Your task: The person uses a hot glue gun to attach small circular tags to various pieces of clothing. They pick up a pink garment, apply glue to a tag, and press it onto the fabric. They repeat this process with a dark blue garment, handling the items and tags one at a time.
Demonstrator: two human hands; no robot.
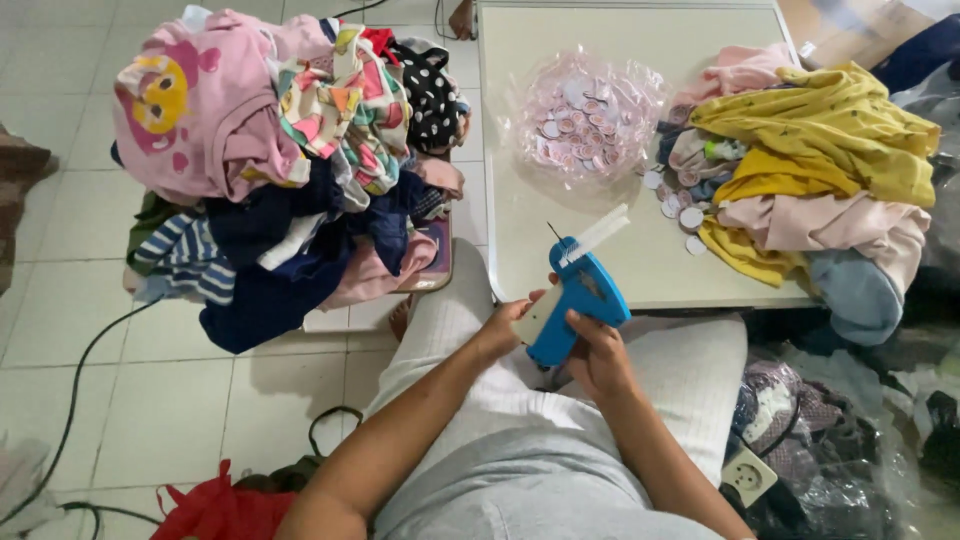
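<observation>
Both hands closed on a blue tagging gun [578, 300] at centre frame, over the lap: left hand [508, 325] cupping the lower left side of the body, fingers curled under it, grip snug; right hand [598, 352] wrapped round the handle from below, thumb up along the blue plastic, grip fully closed. Forearms rising from the bottom edge and converging, wrists bent slightly inward. Needle of the gun pointing up-left, a white strip of fasteners [597, 234] jutting up-right from its top.

Upper left of the frame: heaped mixed clothes [280, 150] on a low stand. Upper centre: white table [520, 220] bearing a clear bag of round pink tags [585, 115]. Right: pile of yellow and pink garments [810, 170], loose round tags [685, 205] just beside it. Lower right: white wall-type socket [748, 475].
</observation>
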